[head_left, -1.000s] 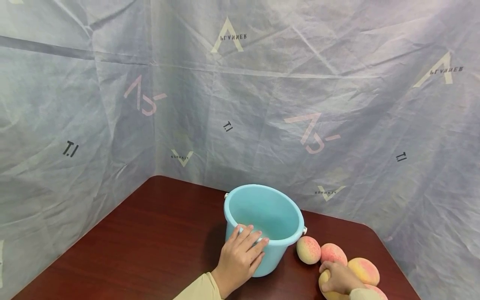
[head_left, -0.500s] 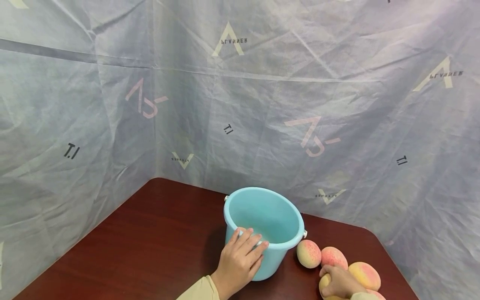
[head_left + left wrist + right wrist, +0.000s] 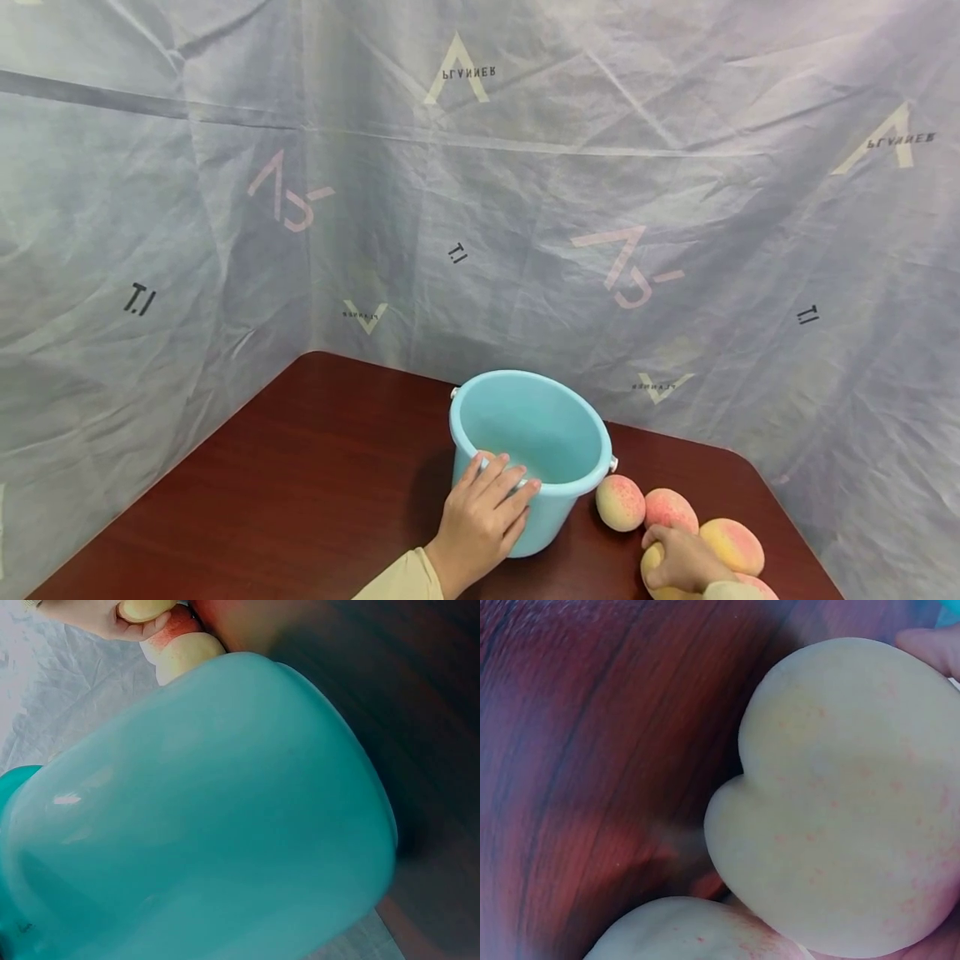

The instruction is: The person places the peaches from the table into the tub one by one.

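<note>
A light blue bucket [image 3: 555,517] stands upright on the dark red wooden table. My left hand [image 3: 476,521] rests on its near side, fingers fairly straight and fingertips at the rim; the left wrist view shows the bucket's wall [image 3: 225,802] but not that hand. My right hand [image 3: 686,560] grips a yellowish peach [image 3: 654,571] among other peaches on the right. In the right wrist view, that peach [image 3: 855,795] is large and pale with pink specks, a fingertip at its upper right. A small peach-coloured patch shows between the left fingers; I cannot tell what it is.
One peach [image 3: 621,503] lies beside the bucket's right side. Beyond my right hand are a pink peach [image 3: 670,510], a yellow-pink peach [image 3: 731,546] and a partly hidden peach [image 3: 757,585]. A grey printed cloth [image 3: 525,192] hangs behind the table [image 3: 300,483].
The head view tilts slightly down and back between frames. Both hands stay in about the same place, the left on the bucket and the right on the peach.
</note>
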`<action>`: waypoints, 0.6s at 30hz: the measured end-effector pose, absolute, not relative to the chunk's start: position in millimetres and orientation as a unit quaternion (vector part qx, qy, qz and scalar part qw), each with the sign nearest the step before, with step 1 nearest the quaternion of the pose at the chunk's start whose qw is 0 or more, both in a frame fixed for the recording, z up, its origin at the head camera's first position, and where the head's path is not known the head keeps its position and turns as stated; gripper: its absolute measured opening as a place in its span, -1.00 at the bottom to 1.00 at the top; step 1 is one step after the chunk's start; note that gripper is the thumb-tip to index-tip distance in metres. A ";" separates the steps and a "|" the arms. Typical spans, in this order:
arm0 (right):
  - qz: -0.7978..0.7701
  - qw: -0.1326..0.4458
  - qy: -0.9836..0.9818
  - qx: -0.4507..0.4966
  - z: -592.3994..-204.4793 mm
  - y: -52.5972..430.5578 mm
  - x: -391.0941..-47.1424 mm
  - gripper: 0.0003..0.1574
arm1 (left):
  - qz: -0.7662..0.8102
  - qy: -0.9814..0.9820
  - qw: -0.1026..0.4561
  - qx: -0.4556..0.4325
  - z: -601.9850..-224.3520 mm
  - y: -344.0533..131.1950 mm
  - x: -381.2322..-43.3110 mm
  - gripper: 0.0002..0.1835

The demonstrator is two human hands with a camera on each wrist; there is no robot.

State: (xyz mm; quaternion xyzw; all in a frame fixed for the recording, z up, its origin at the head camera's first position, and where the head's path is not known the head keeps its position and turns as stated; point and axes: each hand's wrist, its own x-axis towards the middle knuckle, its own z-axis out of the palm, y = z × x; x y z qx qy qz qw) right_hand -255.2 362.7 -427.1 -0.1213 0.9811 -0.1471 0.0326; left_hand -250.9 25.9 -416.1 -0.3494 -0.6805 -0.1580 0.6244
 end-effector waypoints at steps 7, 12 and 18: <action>-0.151 0.035 0.981 -0.116 -426.6 362.6 -255.2 -0.60 | -0.156 -0.682 0.625 -0.346 -416.5 26.3 -250.7 -0.63; -0.141 0.026 0.981 -0.129 -427.5 362.8 -256.3 -0.61 | -0.158 -0.683 0.624 -0.345 -416.4 26.1 -250.0 -0.63; -0.124 0.022 0.984 -0.129 -425.9 362.3 -255.6 -0.59 | -0.160 -0.689 0.615 -0.347 -415.8 25.9 -249.9 -0.63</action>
